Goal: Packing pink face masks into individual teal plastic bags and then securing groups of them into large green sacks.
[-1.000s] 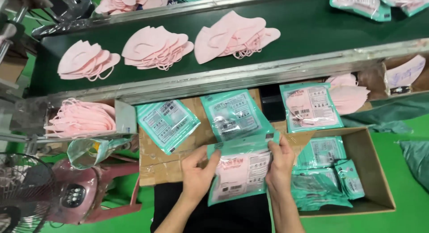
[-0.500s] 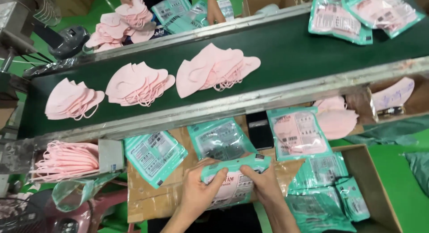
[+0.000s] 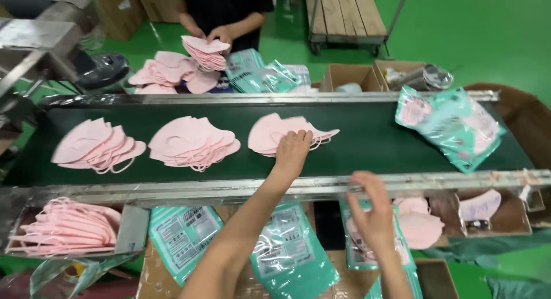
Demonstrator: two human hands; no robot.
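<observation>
I am reaching my left hand (image 3: 293, 152) out over the dark green conveyor belt (image 3: 367, 141), fingers pressing flat and close together on a fanned stack of pink face masks (image 3: 274, 134). The stack is lying flat near the middle of the belt, its long axis running left to right along the belt, the narrow tip with the ear loops pointing right. My right hand (image 3: 374, 214) is hovering over the near metal rail (image 3: 172, 190), fingers loosely spread, holding nothing. Two more pink stacks (image 3: 192, 141) are lying further left on the belt. A pile of teal pouches (image 3: 453, 127) is resting at the right end. Across the belt, another person's hands (image 3: 221, 34) are gripping masks.
</observation>
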